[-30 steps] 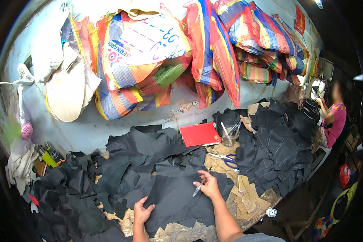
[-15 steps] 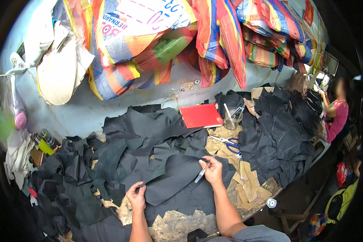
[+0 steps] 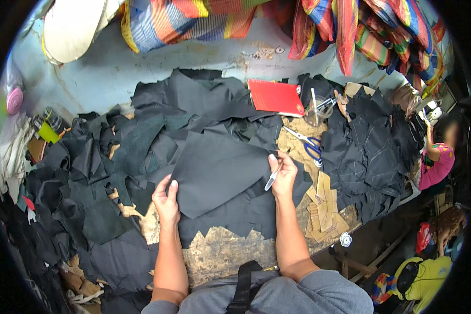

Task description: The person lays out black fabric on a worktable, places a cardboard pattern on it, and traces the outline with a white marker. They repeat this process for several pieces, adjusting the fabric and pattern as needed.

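Note:
A wide piece of black leather (image 3: 222, 172) is stretched between my hands above the worktable. My left hand (image 3: 166, 201) pinches its left edge, thumb on top. At the right corner, my right hand (image 3: 283, 178) grips the leather between thumb and fingers. That same hand also holds a slim pen (image 3: 270, 181), its pale, clear end pointing down toward me. Beneath the piece lie more black leather sheets (image 3: 230, 217), some with jagged cut edges.
Black leather scraps (image 3: 99, 209) cover the left; a chalk-marked pile (image 3: 369, 152) lies right. Near my right hand are blue-handled scissors (image 3: 311, 146), cardboard patterns (image 3: 325, 204), a red notebook (image 3: 277, 98) and a jar of pens (image 3: 319, 111). A person in pink (image 3: 438, 162) sits far right.
The leather piece has been raised and turned toward me, its face now showing more broadly. My left hand has moved up its left edge. The view has tilted down toward my body.

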`<state>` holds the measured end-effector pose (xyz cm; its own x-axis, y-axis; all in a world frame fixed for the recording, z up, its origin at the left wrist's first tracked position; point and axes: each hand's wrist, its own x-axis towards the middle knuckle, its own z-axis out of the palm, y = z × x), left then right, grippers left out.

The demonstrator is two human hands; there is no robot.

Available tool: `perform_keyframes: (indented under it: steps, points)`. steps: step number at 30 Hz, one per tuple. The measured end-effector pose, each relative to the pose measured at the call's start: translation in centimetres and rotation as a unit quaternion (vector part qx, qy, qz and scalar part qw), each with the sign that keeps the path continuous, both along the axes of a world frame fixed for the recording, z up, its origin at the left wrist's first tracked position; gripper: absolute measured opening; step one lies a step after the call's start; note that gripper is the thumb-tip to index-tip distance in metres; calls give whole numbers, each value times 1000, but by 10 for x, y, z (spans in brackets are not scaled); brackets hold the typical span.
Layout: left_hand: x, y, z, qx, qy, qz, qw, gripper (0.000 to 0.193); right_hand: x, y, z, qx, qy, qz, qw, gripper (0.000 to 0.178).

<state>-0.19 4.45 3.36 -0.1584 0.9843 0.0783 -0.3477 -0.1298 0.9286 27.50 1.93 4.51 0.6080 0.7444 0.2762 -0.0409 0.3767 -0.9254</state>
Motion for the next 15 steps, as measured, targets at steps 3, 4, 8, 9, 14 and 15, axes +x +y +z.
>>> perform_keyframes:
  steps: [3,4,8,9,14,15]
  points:
    - [-4,3,-1,0,-26,-11,1000,22,-2,1,-3,-8,0,-6,1000,20]
    - [-5,4,-1,3,-9,-8,1000,22,-1,3,-5,-10,-2,-7,1000,21]
    - [-8,7,-8,8,10,-1,1000,22,3,6,-15,-16,-36,-28,999,22]
    - [-7,6,-10,7,34,0,999,21,5,6,-17,-17,-51,-38,998,23]
    - [-6,7,-14,5,187,7,982,20,12,6,-19,-15,-105,-49,993,18]
    - [-6,7,-14,-9,214,13,977,19,13,6,-19,-16,-87,-33,996,17]
